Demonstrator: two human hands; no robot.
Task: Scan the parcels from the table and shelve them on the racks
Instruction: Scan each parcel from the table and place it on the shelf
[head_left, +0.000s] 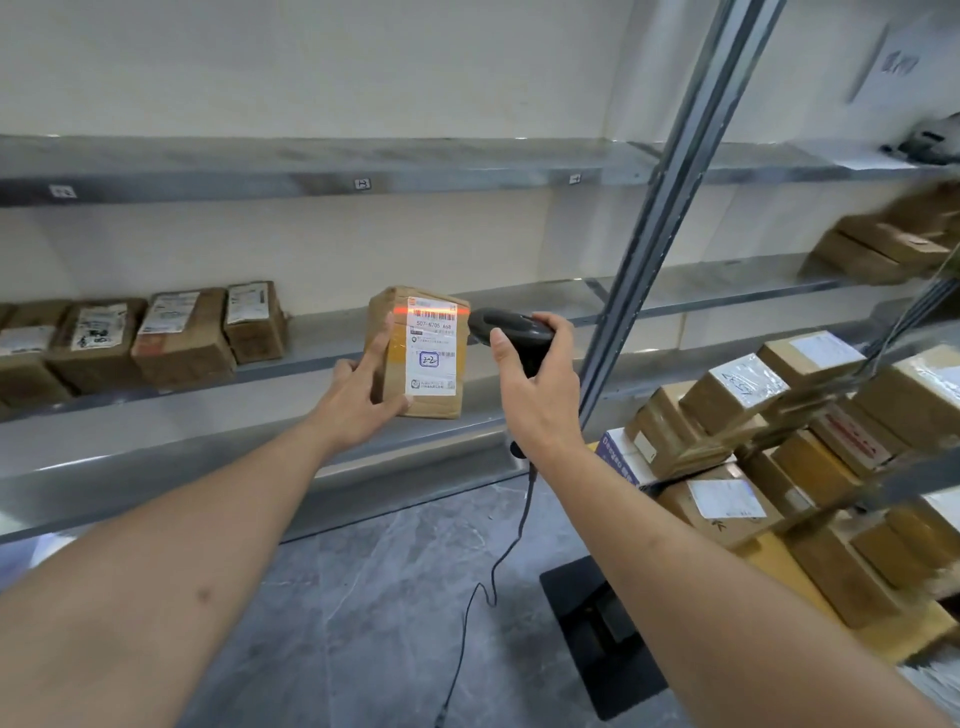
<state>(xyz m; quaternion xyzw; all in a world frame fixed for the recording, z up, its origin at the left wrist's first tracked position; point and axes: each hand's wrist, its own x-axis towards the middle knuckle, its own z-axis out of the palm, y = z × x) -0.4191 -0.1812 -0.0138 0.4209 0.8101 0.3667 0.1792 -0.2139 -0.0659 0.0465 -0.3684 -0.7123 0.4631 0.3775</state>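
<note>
A small brown cardboard parcel (423, 353) with a white shipping label faces me, held up in front of the middle rack shelf (156, 441). My left hand (358, 395) grips it from the left side and below, index finger stretched up its edge. My right hand (535, 395) grips a black corded barcode scanner (511, 327) just right of the parcel. The scanner's orange-red line falls across the barcode at the top of the label.
Several labelled parcels (156, 338) sit on the left of the middle shelf. The upper shelf (311, 166) carries small tags. A grey rack upright (670, 208) stands at right. More parcels (779, 441) are piled at the right. The scanner cable (488, 582) hangs to the grey floor.
</note>
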